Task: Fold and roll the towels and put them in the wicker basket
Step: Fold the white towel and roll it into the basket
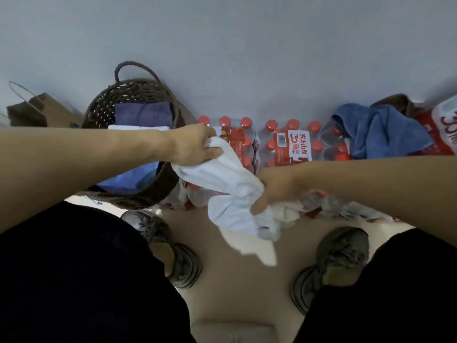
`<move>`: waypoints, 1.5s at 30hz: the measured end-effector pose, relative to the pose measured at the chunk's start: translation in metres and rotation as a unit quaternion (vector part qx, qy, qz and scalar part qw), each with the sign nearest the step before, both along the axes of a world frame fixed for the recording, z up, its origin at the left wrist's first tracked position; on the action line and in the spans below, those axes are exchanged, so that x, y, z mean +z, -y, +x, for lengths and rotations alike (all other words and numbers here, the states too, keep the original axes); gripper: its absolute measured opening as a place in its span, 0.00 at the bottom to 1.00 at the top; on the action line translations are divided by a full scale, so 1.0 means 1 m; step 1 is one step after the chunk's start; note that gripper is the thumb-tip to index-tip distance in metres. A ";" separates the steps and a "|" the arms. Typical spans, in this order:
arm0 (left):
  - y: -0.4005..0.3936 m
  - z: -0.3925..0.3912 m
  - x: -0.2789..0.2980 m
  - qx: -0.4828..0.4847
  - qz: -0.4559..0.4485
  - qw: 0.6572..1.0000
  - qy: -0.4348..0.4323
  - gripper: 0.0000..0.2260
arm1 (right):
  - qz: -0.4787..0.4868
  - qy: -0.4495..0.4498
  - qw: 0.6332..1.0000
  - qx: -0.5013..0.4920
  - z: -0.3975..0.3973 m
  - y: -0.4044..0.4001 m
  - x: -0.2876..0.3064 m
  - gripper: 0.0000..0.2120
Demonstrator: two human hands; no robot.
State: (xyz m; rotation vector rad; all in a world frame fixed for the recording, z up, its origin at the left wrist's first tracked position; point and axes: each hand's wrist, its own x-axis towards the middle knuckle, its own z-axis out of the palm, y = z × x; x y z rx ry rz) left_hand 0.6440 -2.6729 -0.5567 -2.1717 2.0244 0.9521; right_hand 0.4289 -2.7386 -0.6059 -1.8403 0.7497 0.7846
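Observation:
A crumpled white towel [230, 184] hangs in the air between my two hands, above the floor in front of my feet. My left hand [191, 144] grips its upper end, just right of the wicker basket [138, 95]. My right hand [274, 186] grips the towel lower down, and loose cloth dangles below it. The dark brown basket stands at the left against the wall, with a folded dark blue towel [143, 113] and a white one [137, 128] inside. A blue towel [380, 129] lies crumpled at the right on packs of bottles.
Shrink-wrapped packs of red-capped water bottles [291, 142] line the wall behind the towel. A brown paper bag [37, 112] stands left of the basket. My legs in dark trousers and my grey shoes [338, 253] fill the lower view over a beige floor.

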 end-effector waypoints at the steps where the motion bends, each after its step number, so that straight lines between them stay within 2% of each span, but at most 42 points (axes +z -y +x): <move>1: -0.003 -0.003 -0.001 -0.018 0.022 1.000 0.010 0.11 | 0.022 -0.019 1.000 0.004 -0.005 -0.001 0.002 0.10; 6: -0.001 -0.018 -0.013 -0.064 0.095 0.993 0.014 0.14 | 0.008 -0.082 0.996 0.015 -0.030 0.001 0.010 0.17; 12: 0.014 -0.015 -0.026 -0.026 0.040 0.999 0.011 0.18 | -0.094 -0.084 0.992 -0.006 -0.039 0.023 0.007 0.15; 15: 0.023 -0.007 -0.030 -0.004 0.022 1.000 -0.002 0.13 | -0.107 -0.068 0.989 -0.075 -0.042 0.042 0.010 0.09; 18: 0.036 -0.003 -0.034 0.039 0.020 0.999 -0.014 0.13 | -0.158 -0.037 0.975 -0.151 -0.050 0.068 0.013 0.12; 23: 0.049 -0.001 -0.035 0.124 0.037 0.991 -0.028 0.17 | -0.169 0.006 0.950 -0.263 -0.065 0.101 0.014 0.16; 25: 0.053 0.001 -0.028 0.163 0.072 0.981 -0.082 0.16 | -0.158 0.030 0.937 -0.311 -0.067 0.108 0.012 0.15; 27: 0.060 0.006 -0.021 0.220 0.106 0.948 -0.204 0.12 | -0.160 0.064 0.918 -0.357 -0.067 0.115 0.010 0.15; 29: 0.070 0.012 -0.014 0.269 0.116 0.919 -0.262 0.11 | -0.154 0.099 0.896 -0.404 -0.067 0.119 0.011 0.18; 32: 0.081 0.013 -0.016 0.284 0.117 0.923 -0.230 0.09 | -0.115 0.112 0.878 -0.451 -0.068 0.122 0.006 0.22; 36: 0.092 0.009 -0.040 0.279 0.054 0.953 -0.102 0.10 | -0.032 0.113 0.864 -0.489 -0.063 0.124 -0.006 0.18; 38: 0.095 0.006 -0.052 0.259 0.014 0.965 -0.047 0.10 | 0.010 0.113 0.857 -0.503 -0.058 0.126 -0.010 0.20; 41: 0.099 0.006 -0.068 0.253 -0.028 0.967 -0.027 0.12 | -0.017 0.093 0.854 -0.512 -0.051 0.132 -0.018 0.19; 43: 0.102 0.011 -0.077 0.287 -0.036 0.956 -0.042 0.16 | -0.045 0.062 0.849 -0.523 -0.046 0.138 -0.024 0.23; 45: 0.103 0.015 -0.086 0.389 -0.019 0.915 -0.105 0.24 | -0.021 0.046 0.839 -0.542 -0.041 0.145 -0.029 0.25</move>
